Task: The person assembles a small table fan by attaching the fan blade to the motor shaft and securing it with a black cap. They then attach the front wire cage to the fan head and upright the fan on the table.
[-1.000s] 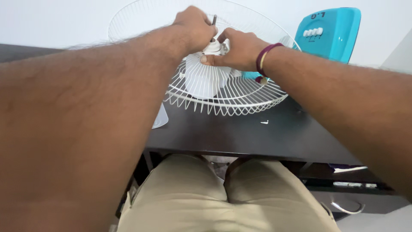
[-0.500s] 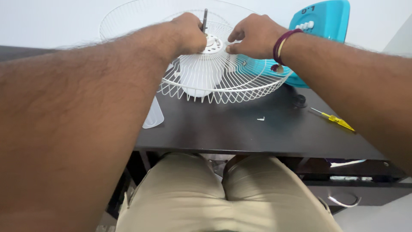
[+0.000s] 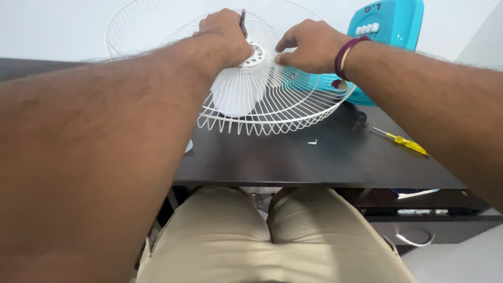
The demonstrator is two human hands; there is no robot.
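Left hand: our left hand (image 3: 224, 32) sits at the top middle of the frame, curled tight around a thin dark tool (image 3: 242, 17) that sticks up by the white hub (image 3: 255, 54).
Right hand: our right hand (image 3: 309, 46) is just right of the hub, fingers bent down and pinching the wires of the white fan cage (image 3: 272, 107).
Fan cage: it lies like a bowl on the dark table (image 3: 293, 162), in the upper middle, with a white blade (image 3: 237, 94) under it.
Done: we think the cage sits on the fan body (a teal part (image 3: 390, 26) shows at the upper right).
Left: the hub work looks unfinished, since the tool is at it.
Nearby: a yellow screwdriver (image 3: 406, 142) and a tiny white bit (image 3: 312, 142) lie loose at the right.
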